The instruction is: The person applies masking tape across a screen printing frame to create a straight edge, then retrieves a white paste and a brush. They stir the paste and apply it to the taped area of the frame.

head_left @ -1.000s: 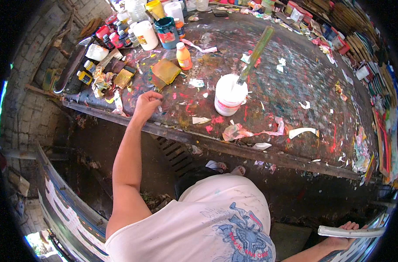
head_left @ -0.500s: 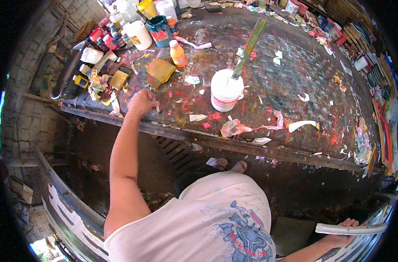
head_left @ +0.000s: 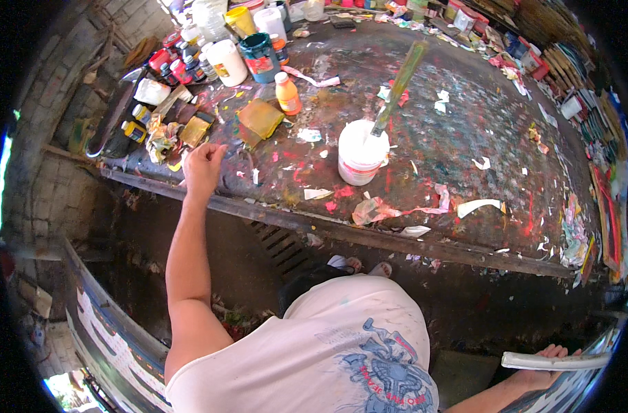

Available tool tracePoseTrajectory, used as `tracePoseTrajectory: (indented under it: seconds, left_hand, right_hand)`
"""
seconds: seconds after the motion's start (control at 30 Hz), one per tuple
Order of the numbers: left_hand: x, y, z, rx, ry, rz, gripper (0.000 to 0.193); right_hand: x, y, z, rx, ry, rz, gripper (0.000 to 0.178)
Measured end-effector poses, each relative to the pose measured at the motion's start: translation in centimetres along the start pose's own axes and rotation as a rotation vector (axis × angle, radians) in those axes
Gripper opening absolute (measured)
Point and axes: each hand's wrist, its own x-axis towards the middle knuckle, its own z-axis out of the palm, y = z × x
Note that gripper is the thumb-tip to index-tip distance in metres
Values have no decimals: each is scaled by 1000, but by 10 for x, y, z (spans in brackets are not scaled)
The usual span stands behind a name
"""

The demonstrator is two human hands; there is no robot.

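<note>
My left hand [head_left: 202, 168] is over the left front part of the stained worktable [head_left: 314, 168], its fingers curled toward the thumb. Whatever it may hold is hidden. Beside its fingertips lie a small yellowish block [head_left: 195, 130] and a crumpled, paint-stained wad [head_left: 162, 141]. A larger yellow-brown pad [head_left: 260, 120] rests farther right. At the lower right, my right hand [head_left: 553, 352] grips a long pale bar [head_left: 551, 361], partly hiding the fingers. A white tub [head_left: 362, 162] stands on the table with a green-stained stick [head_left: 400, 86] upright in it.
An orange bottle [head_left: 287, 93], a teal paint pot [head_left: 260, 58] and a white tub [head_left: 226, 63] stand at the back left. Torn scraps [head_left: 376, 209] litter the table near its front edge [head_left: 369, 236]. Stacked boards [head_left: 600, 113] line the right side.
My left hand has moved left, away from a small white scrap that now shows on the table. My right hand still grips the pale bar. The view has shifted slightly.
</note>
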Motion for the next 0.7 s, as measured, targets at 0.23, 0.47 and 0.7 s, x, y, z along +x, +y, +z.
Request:
tracePoseTrajectory:
  seconds: [0.23, 0.47, 0.7]
  left_hand:
    - [-50, 141, 83, -662, -335, 309, 105]
    - [-65, 202, 142, -872, -458, 223, 124]
    - [-44, 208, 167, -931, -628, 134, 59]
  right_hand:
    - [-20, -17, 78, 52, 121, 46, 59]
    - [6, -13, -27, 106, 53, 22, 50]
    - [-16, -21, -102, -233, 479, 181, 65]
